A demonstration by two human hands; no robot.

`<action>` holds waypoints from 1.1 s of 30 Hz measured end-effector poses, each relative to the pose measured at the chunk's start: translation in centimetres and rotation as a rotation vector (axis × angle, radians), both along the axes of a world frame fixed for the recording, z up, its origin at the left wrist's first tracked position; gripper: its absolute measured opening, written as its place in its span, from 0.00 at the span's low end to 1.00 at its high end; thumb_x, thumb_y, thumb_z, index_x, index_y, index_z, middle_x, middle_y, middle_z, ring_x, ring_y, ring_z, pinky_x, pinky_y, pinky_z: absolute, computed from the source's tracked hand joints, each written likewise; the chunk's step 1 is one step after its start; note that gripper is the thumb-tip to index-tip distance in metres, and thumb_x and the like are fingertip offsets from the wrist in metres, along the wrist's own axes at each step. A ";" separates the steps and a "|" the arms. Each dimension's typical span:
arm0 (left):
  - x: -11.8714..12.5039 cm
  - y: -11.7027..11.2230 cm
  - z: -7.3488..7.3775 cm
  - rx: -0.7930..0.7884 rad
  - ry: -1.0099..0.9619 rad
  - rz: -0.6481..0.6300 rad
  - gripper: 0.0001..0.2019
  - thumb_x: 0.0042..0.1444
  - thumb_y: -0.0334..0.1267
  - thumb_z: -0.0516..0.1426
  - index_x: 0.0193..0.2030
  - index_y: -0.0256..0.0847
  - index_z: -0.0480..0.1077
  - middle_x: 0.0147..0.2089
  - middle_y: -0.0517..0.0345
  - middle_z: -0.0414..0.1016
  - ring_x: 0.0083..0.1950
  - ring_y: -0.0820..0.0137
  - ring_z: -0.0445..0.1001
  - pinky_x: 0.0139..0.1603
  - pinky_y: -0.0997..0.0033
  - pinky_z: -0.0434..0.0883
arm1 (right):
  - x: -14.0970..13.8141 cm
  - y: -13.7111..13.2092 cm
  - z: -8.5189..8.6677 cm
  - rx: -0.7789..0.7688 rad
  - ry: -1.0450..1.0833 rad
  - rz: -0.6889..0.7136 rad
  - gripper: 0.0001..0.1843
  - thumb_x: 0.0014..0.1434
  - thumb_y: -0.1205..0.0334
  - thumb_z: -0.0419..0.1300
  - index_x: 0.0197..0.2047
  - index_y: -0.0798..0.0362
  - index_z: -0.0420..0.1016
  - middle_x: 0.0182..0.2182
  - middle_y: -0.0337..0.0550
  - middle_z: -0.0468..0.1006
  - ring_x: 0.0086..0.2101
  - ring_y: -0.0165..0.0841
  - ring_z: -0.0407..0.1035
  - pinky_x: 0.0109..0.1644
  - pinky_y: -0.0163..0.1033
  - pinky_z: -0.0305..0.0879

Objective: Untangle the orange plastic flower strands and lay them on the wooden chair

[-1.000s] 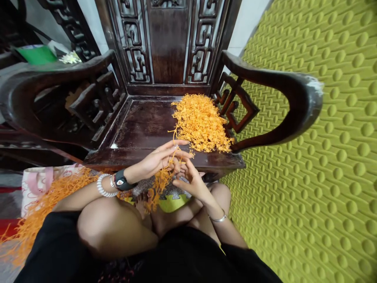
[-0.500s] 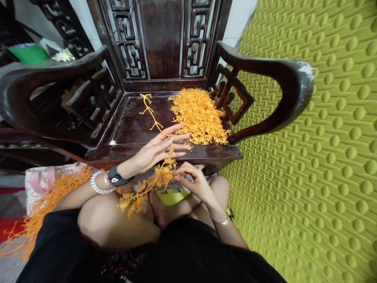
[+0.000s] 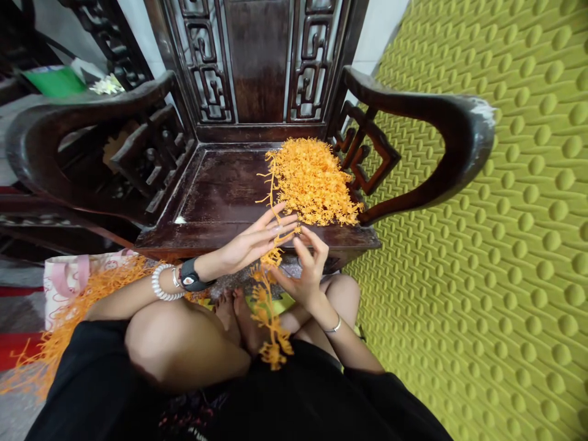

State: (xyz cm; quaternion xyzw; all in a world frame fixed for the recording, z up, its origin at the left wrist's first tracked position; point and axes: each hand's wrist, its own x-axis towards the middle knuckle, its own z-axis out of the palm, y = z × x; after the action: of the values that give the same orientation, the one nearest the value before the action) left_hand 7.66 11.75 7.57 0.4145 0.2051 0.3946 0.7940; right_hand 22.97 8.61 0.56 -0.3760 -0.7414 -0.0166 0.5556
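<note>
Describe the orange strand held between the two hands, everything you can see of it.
The orange strand is a thin, frilly string of small bright-orange tufts, like plastic or paper trim. Its upper end runs from the orange pile on the chair seat, passes across the left hand fingers, is pinched by the right hand, then hangs limp over the lap, ending in a bunched clump.

Viewpoint: one head-worn camera, looking forward and down.
Nearness: close above the fingers (image 3: 275, 222).
Beyond the fingers: dark chair (image 3: 220, 196) seat, facing the camera.
</note>
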 end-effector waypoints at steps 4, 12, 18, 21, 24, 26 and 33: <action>0.2 0.1 -0.5 -0.095 0.064 -0.005 0.28 0.61 0.35 0.54 0.67 0.43 0.51 0.64 0.46 0.63 0.62 0.64 0.66 0.56 0.66 0.66 | 0.8 0.1 0.6 -0.005 -0.071 0.045 0.16 0.57 0.63 0.58 0.48 0.36 0.73 0.54 0.41 0.70 0.52 0.43 0.63 0.53 0.55 0.63; 0.5 -0.4 -1.5 0.064 0.410 -0.528 0.36 0.60 0.42 0.58 0.70 0.50 0.44 0.51 0.47 0.72 0.44 0.69 0.75 0.38 0.72 0.71 | 2.6 -1.2 3.5 -0.533 0.585 0.075 0.10 0.63 0.55 0.55 0.40 0.48 0.76 0.31 0.42 0.78 0.29 0.33 0.71 0.33 0.40 0.67; 1.1 -0.2 -1.3 0.154 0.381 -0.571 0.25 0.56 0.34 0.60 0.61 0.43 0.62 0.50 0.51 0.74 0.47 0.70 0.74 0.47 0.71 0.69 | 3.0 -1.2 4.7 -0.667 0.957 0.181 0.13 0.59 0.48 0.57 0.36 0.49 0.73 0.26 0.38 0.71 0.21 0.27 0.62 0.24 0.34 0.62; 0.9 0.3 -1.1 0.148 0.381 -0.509 0.17 0.60 0.37 0.55 0.56 0.40 0.66 0.45 0.50 0.77 0.40 0.71 0.75 0.42 0.71 0.70 | 3.7 -0.8 5.1 -0.656 1.106 0.210 0.11 0.63 0.49 0.52 0.38 0.46 0.68 0.26 0.35 0.64 0.17 0.23 0.52 0.19 0.31 0.55; 0.8 0.4 -1.1 0.183 0.333 -0.470 0.15 0.60 0.35 0.54 0.54 0.39 0.68 0.46 0.48 0.77 0.38 0.72 0.75 0.42 0.71 0.70 | 4.2 -0.5 5.6 -0.679 1.071 0.260 0.12 0.65 0.49 0.47 0.38 0.45 0.65 0.27 0.35 0.59 0.17 0.23 0.43 0.18 0.31 0.52; 0.9 0.3 -1.2 0.191 0.328 -0.464 0.16 0.59 0.34 0.55 0.54 0.39 0.68 0.46 0.48 0.77 0.37 0.72 0.74 0.42 0.71 0.70 | 4.4 -0.4 5.9 -0.690 1.114 0.321 0.12 0.64 0.49 0.48 0.36 0.46 0.65 0.25 0.34 0.56 0.17 0.24 0.38 0.16 0.30 0.48; 0.2 1.1 -1.2 0.043 0.477 -0.238 0.18 0.58 0.43 0.58 0.53 0.39 0.68 0.42 0.51 0.77 0.29 0.79 0.69 0.31 0.78 0.65 | 5.7 0.5 7.0 -0.713 1.382 0.676 0.08 0.65 0.63 0.50 0.33 0.50 0.66 0.22 0.30 0.52 0.17 0.23 0.28 0.11 0.22 0.40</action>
State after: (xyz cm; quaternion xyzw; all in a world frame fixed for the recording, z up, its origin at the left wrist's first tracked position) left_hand 7.88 12.88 6.41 0.5339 0.3277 0.1939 0.7550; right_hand 28.63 9.12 7.60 -0.2123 -0.2687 0.6188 0.7070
